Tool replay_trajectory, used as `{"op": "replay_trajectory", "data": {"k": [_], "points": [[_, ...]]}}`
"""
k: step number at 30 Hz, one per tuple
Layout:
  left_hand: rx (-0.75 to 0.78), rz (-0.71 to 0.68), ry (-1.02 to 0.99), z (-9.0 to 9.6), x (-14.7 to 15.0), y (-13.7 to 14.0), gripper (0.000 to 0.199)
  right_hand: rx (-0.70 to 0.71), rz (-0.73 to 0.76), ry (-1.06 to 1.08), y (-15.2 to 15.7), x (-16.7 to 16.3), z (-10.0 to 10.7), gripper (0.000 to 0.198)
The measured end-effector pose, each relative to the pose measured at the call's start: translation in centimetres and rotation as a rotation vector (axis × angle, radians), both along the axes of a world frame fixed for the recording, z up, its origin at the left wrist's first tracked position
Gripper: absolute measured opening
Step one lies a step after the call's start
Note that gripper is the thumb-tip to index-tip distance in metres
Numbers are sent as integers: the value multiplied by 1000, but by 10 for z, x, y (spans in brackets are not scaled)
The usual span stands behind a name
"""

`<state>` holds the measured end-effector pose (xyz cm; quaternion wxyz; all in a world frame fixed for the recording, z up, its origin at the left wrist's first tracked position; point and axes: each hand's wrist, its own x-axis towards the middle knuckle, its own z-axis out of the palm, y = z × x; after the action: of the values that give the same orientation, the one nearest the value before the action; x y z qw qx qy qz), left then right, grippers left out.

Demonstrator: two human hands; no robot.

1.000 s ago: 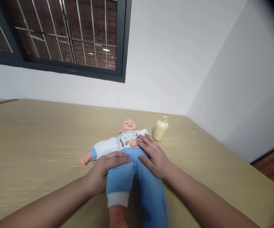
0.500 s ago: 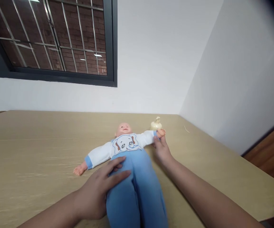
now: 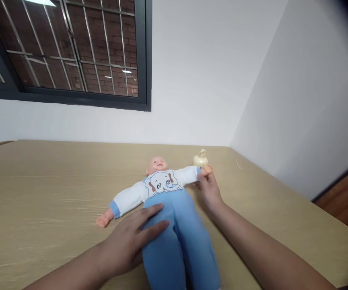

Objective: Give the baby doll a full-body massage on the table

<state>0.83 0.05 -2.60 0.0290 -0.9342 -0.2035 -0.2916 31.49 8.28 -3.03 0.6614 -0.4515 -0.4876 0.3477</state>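
Toward the tabletop's (image 3: 261,205) far right corner, the right hand (image 3: 212,191) seemingly pinches the doll (image 3: 161,184) by its wrist (image 3: 202,171), ideally lightly. The left hand (image 3: 128,237), spread, should steady the trousers (image 3: 167,253).

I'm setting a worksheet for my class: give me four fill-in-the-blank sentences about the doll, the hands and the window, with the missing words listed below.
1. The doll lies face up, on its ____, on the table.
2. The left hand rests on the doll's blue ____.
3. The animal on the doll's white top is an ____.
4. Through the barred window, a wall of ____ shows.

Missing words: back; trousers; elephant; bricks.
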Motion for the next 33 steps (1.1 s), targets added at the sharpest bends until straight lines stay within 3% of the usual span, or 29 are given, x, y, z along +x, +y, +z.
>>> {"op": "replay_trajectory", "data": {"k": [2, 7, 10, 14, 19, 25, 29, 33], "points": [[-42, -5, -43, 0, -1, 1, 66, 147, 59, -242, -15, -8, 6, 60], [-202, -8, -153, 5, -2, 6, 65, 342, 329, -814, -44, -20, 16, 81], [-257, -31, -175, 10, -1, 10, 55, 317, 372, -1034, -46, -22, 19, 83], [-252, -64, -197, 12, 0, 15, 49, 268, 356, -1171, -43, -23, 20, 84], [-237, -32, -186, 10, -3, 15, 53, 259, 317, -1122, -40, -22, 14, 86], [-198, 70, -130, 14, -6, 8, 69, 185, 127, -713, -23, -16, 3, 68], [-99, 80, -3, 11, -6, 4, 75, 4, -23, -479, -2, 0, -4, 53], [-70, 54, 80, 6, -5, 3, 74, -250, -101, -539, 10, 18, -12, 45]]}}
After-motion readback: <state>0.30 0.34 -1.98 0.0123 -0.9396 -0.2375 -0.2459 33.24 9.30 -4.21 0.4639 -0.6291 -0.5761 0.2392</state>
